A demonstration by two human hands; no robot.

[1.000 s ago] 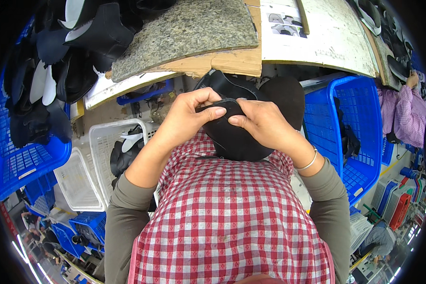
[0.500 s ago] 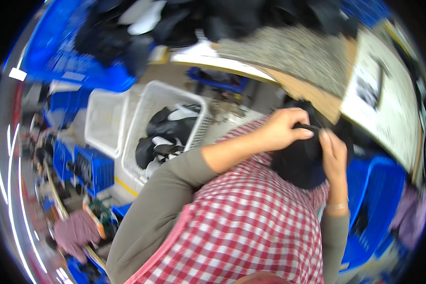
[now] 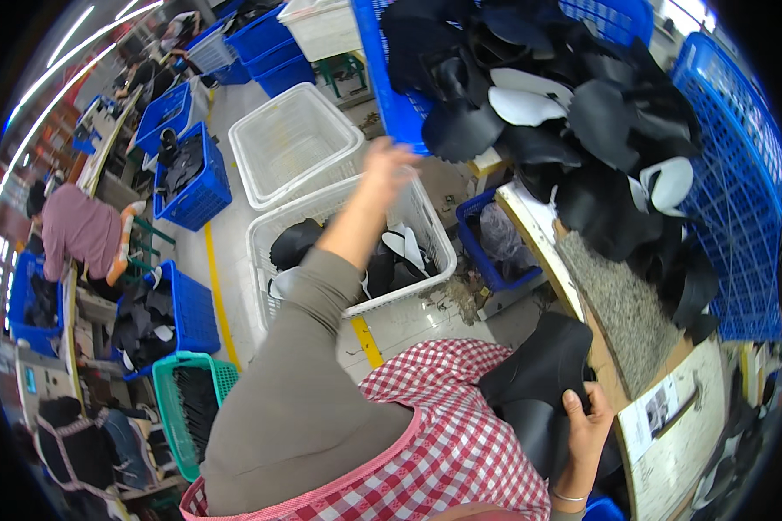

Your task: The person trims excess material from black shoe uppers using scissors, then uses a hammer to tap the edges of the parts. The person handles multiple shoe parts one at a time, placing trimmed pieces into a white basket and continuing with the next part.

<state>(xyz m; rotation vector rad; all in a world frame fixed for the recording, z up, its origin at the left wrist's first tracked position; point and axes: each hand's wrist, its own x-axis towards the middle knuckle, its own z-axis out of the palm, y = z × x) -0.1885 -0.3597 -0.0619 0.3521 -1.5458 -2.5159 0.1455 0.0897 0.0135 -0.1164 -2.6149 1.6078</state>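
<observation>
My left hand (image 3: pixel 389 167) is stretched out over the white basket, just beside the corner of the blue crate (image 3: pixel 413 126). Motion blurs it, but its fingers look extended and I see nothing in them. Black and white cut pieces (image 3: pixel 517 108) are heaped at that crate and over the bench. In my right hand (image 3: pixel 587 425) is a smooth black leather piece (image 3: pixel 530 373), pinched at its edge between thumb and fingers. It hangs against my red-and-white checked apron (image 3: pixel 443 417), next to the bench edge. Its lower part is partly hidden by the hand.
Below my left arm stands a white basket (image 3: pixel 443 260) holding black and white pieces, with another white bin (image 3: pixel 300 139) behind it. The bench carries a grey rough pad (image 3: pixel 613 304) and a printed sheet (image 3: pixel 650 421). Blue crates and seated people line the left side.
My left hand has let go of the black piece and swung far forward and left. The right hand keeps hold of it, lower down. The whole view has turned.
</observation>
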